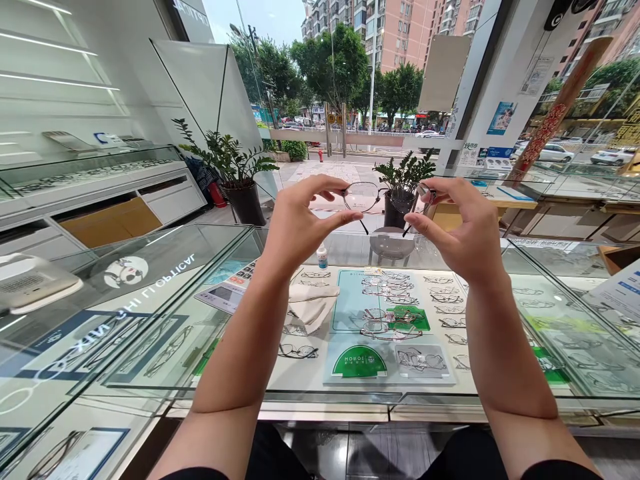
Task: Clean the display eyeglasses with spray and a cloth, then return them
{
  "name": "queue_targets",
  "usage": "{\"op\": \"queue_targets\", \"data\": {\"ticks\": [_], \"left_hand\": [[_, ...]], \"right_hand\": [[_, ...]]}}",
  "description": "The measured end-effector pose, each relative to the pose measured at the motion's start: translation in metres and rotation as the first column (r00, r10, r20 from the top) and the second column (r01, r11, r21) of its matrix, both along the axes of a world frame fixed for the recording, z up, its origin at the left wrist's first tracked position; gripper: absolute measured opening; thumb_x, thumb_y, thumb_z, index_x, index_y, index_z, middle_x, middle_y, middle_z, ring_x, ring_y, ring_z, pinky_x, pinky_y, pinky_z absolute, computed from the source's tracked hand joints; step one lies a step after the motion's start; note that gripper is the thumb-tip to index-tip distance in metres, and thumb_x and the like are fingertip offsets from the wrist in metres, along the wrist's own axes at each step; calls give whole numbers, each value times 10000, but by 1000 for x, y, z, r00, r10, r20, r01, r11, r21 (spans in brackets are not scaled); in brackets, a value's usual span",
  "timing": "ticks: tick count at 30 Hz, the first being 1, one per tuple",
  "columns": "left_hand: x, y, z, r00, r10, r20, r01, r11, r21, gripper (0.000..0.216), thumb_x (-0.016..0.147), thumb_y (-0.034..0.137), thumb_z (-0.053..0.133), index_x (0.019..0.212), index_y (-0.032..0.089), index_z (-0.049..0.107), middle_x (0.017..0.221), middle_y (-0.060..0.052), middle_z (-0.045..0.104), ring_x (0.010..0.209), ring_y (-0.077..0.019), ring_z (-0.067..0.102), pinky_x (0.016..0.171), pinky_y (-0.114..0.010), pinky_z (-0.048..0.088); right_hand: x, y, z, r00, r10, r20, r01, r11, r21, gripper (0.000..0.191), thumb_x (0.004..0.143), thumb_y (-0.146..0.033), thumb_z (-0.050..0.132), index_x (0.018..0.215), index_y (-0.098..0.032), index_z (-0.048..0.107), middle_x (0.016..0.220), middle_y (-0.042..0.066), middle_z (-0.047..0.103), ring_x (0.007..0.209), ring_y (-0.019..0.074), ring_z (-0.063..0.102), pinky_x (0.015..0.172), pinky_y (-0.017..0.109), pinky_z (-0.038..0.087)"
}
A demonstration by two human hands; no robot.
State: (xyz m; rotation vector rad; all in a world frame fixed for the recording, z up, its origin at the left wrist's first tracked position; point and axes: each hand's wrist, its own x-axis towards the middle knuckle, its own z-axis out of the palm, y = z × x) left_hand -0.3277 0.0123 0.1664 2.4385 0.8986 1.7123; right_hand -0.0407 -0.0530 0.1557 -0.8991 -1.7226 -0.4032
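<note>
Held up over the glass counter is a pair of thin-framed eyeglasses (362, 197), its temples hanging toward the counter. My left hand (311, 217) pinches the rim at the left lens between thumb and fingers. At the other lens, my right hand (453, 217) grips the rim the same way, its fingers covering part of that lens. Below them a folded pale cloth (313, 305) lies on the counter, with a small white and blue bottle (322, 255) behind it.
The glass display counter (240, 400) holds several rows of eyeglasses. A calculator (225, 293) lies left of the cloth. On the far left sits a white device (37, 283). Beyond the counter stand a grey stool (391, 245) and potted plants (245, 200) by the window.
</note>
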Motion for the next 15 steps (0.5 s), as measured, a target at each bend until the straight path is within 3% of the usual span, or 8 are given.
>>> {"op": "queue_targets", "data": {"ticks": [8, 15], "left_hand": [[-1, 1, -1, 1000, 4, -7, -4, 1000, 3, 457, 867, 589, 979, 1192, 299, 841, 1174, -51, 874, 1015, -249, 793, 938, -433, 647], [7, 5, -5, 999, 48, 21, -51, 976, 214, 512, 885, 721, 915, 1193, 325, 817, 1144, -64, 850, 992, -265, 773, 967, -469, 621]], "right_hand": [[1, 1, 0, 1000, 0, -4, 0, 1000, -8, 528, 1001, -691, 786, 1350, -295, 785, 1165, 108, 818, 1053, 323, 765, 1012, 549, 638], [3, 1, 1, 999, -5, -41, 0, 994, -113, 560, 1029, -704, 736, 1463, -351, 755, 1282, 112, 832, 1132, 347, 781, 1083, 595, 647]]}}
